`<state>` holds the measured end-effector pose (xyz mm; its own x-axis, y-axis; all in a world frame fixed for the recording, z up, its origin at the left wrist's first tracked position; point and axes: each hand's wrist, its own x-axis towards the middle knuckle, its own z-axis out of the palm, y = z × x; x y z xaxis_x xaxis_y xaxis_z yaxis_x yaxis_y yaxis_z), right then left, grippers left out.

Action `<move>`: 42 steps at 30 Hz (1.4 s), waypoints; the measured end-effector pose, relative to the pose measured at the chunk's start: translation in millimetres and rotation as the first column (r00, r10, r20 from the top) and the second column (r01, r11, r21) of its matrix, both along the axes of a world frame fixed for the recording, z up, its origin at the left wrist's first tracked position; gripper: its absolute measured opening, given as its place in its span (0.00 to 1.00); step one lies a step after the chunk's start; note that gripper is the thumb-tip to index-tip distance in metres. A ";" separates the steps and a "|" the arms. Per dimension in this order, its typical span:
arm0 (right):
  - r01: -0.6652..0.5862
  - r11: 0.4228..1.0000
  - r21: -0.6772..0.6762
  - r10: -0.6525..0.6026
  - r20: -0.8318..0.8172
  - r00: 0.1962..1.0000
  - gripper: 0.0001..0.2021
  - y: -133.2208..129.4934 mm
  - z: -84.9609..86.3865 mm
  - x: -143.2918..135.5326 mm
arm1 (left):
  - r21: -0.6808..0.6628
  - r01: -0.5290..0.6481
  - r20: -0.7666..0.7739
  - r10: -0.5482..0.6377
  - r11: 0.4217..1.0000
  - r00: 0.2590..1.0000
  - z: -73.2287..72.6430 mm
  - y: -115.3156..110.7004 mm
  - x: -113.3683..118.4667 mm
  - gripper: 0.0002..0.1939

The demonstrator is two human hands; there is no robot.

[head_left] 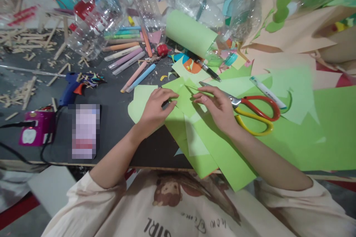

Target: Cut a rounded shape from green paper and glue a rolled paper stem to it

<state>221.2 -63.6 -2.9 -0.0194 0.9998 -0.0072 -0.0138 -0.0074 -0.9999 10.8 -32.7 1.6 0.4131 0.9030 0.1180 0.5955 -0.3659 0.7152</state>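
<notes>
A small light-green piece of paper is between my two hands, above larger green sheets. My left hand has its thumb and fingertips at the left edge of this piece, pinching it. On the other side my right hand is curled, its fingertips at a raised edge of the same paper; the exact contact is hard to see. Scissors with one red and one yellow handle lie beside my right wrist, their blades partly hidden behind that hand. Under my forearm a long green strip hangs over the table edge.
Behind the hands lie a black pen, several pastel markers and a green-wrapped plastic bottle. Clear bottles stand at the back. Leftward are a blue glue gun, a phone, a magenta box with cables, and scattered wooden sticks.
</notes>
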 end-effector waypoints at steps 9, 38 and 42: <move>0.021 0.975 0.220 -0.062 0.179 0.982 0.10 0.9 -3.4 4.1 | -0.034 -0.375 0.411 0.354 0.927 0.840 -1.9 9.2 -10.2 0.06; -0.272 0.863 0.427 0.003 0.533 0.846 0.10 -9.3 -4.8 -6.9 | -0.480 -0.095 0.531 0.375 0.872 0.760 13.7 -10.3 13.0 0.09; -0.133 0.834 0.535 -0.127 0.421 0.898 0.09 -4.5 -7.0 -4.0 | -0.491 -0.124 0.503 0.397 0.862 0.768 12.6 -6.1 10.6 0.07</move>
